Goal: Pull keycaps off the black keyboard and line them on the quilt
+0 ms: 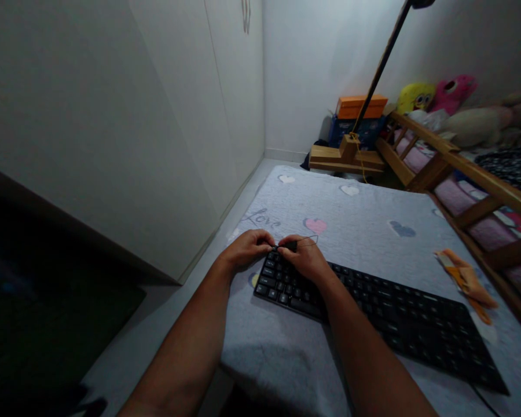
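Note:
A black keyboard lies slantwise on the cloth-covered surface, its left end closest to my hands. At its upper left corner my left hand is closed in a pinch; whatever lies between thumb and finger is too small to make out. My right hand meets it there, thumb and forefinger pinched beside the same corner key. Held in the right hand is a dark-handled wire keycap puller, whose thin wire loop sticks out to the right over the hand. My right wrist and forearm hide part of the keys.
A pale blue cloth with hearts covers the surface. An orange-handled brush and an orange-brown cloth lie at right. Beyond are a wooden bed rail, a wooden stand and an orange box. White cabinet doors flank the left.

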Demonstrator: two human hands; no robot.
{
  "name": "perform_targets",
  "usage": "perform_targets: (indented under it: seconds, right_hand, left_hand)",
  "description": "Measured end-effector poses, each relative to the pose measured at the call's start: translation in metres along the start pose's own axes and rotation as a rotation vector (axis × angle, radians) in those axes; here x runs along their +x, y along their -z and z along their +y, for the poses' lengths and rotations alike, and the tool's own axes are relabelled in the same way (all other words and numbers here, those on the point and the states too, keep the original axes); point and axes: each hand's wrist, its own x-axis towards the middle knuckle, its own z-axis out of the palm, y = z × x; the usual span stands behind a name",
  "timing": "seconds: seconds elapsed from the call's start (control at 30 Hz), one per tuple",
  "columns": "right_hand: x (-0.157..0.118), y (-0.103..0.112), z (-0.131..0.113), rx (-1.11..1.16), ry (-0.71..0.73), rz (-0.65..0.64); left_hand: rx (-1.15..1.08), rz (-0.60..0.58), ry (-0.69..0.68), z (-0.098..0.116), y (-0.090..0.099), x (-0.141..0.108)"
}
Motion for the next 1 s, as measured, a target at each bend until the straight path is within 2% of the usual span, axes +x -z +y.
perform_targets:
  seconds: [0.27,0.57,0.8,1.0]
  right_hand:
    - [0.003,0.004,-0.001,-0.008,0.032,-0.042]
    - [0.002,0.005,-0.002,-0.011,-0.003,-0.018]
    - [0.004,0.005,-0.008,-0.105,0.024,0.014]
    - [0.011,0.01,-0.008,-0.079,0.085,-0.11]
  left_hand:
    - [-0.034,-0.004,0.018,0.001,-0.001,-0.002]
    - [-0.079,-0.037,0.07,0.004,0.0,-0.003]
    - [-0.116,-0.046,0.09,0.009,-0.002,-0.003]
    - [-0.174,-0.036,0.076,0.007,-0.003,-0.004]
